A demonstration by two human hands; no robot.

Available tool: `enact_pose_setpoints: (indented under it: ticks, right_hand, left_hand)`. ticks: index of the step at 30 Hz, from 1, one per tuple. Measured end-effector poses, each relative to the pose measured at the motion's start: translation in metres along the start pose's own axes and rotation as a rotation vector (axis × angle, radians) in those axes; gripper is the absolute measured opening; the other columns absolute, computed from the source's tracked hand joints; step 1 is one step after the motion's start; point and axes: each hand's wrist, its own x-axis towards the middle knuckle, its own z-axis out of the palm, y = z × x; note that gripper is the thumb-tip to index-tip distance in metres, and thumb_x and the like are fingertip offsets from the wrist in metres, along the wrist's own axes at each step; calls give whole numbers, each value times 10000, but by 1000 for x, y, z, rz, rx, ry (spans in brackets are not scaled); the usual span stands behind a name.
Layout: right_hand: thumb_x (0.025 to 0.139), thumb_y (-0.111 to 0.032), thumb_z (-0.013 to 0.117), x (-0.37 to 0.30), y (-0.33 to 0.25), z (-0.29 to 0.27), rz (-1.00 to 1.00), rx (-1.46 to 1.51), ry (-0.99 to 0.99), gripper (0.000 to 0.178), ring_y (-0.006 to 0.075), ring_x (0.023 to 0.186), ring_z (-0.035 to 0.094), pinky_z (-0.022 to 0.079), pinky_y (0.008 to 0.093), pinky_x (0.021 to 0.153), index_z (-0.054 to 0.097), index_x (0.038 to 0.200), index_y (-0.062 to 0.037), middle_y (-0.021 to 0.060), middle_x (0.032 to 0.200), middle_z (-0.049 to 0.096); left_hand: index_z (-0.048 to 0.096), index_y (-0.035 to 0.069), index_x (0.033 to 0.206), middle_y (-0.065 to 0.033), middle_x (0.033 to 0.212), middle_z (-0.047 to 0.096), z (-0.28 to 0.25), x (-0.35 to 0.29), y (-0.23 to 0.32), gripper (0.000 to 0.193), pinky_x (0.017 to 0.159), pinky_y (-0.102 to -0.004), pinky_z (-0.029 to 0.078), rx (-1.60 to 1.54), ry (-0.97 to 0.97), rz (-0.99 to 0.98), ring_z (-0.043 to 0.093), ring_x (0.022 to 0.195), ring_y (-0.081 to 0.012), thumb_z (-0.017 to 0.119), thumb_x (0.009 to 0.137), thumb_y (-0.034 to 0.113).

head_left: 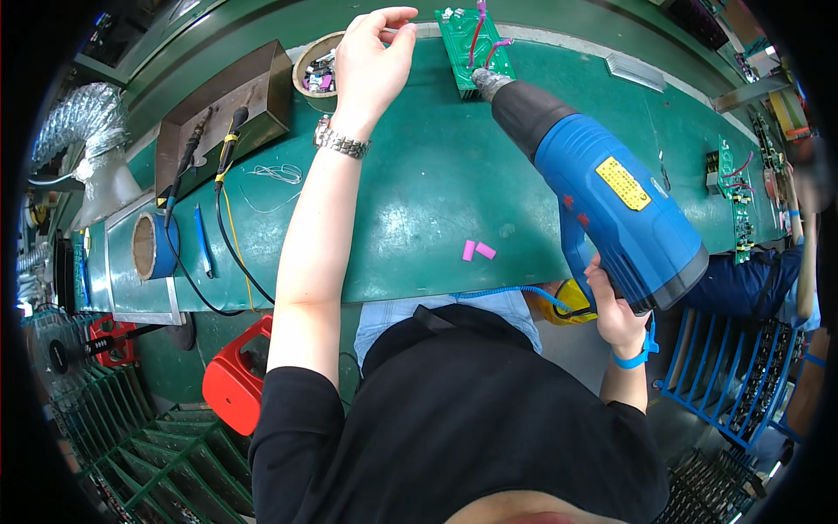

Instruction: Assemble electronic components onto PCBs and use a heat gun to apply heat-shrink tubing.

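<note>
My right hand (618, 310) is wrapped round the handle of a blue heat gun (602, 175). Its metal nozzle (491, 83) points away from me, at the near edge of a green circuit board (456, 52). Two red wires (477, 44) with purple ends rise from that board. To the left of the board, my left hand (377, 63) is raised with fingers curled towards the thumb; what they hold, if anything, cannot be made out. Beside its wrist stands a round tub (305, 70) of small mixed parts. Two short pink tubes (477, 251) lie on the green bench top.
At left are a metal tray (271, 96), two corded soldering irons (229, 144), a tape roll (157, 247), a blue pen (202, 240) and thin wire (278, 173). More boards (733, 192) stand at right, near another person's arm (807, 253). A red stool (234, 384) is below the bench.
</note>
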Motion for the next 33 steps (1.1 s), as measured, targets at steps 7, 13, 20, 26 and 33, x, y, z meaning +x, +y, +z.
enact_pose_setpoints:
  ticks: [7,13,20,26,33]
  right_hand:
    - [863,13,573,1,-5,5,-42,-49,20,96,136,763,579,471,267,696,595,956,17,55,874,604]
    - [866,7,585,3,-8,8,-92,-82,20,76,154,781,581,471,288,710,605,936,25,68,865,615]
    - [862,8,587,3,-6,8,-151,-129,12,107,184,793,598,481,309,731,619,960,37,85,884,628]
    - [859,-5,602,2,-9,11,-172,-117,19,128,201,828,618,490,318,756,630,977,36,97,911,648]
    - [854,0,607,-2,-8,10,-111,-113,22,133,201,835,624,494,322,763,639,978,33,97,918,656]
  left_hand:
    - [658,49,981,-71,879,653,0,0,-1,178,670,-267,488,-3,10,28,596,729,-144,676,821,123]
    - [656,52,988,-71,888,651,0,1,-3,183,680,-271,489,27,3,41,596,737,-145,674,822,126]
    - [655,56,991,-74,885,650,1,1,-5,183,680,-272,489,11,7,41,598,740,-147,671,822,123]
    - [654,54,993,-75,894,653,0,0,-4,180,681,-272,489,-1,3,31,599,742,-150,666,823,115]
    - [653,51,996,-75,887,655,1,1,-3,185,679,-271,489,-3,1,28,599,736,-147,667,823,115]
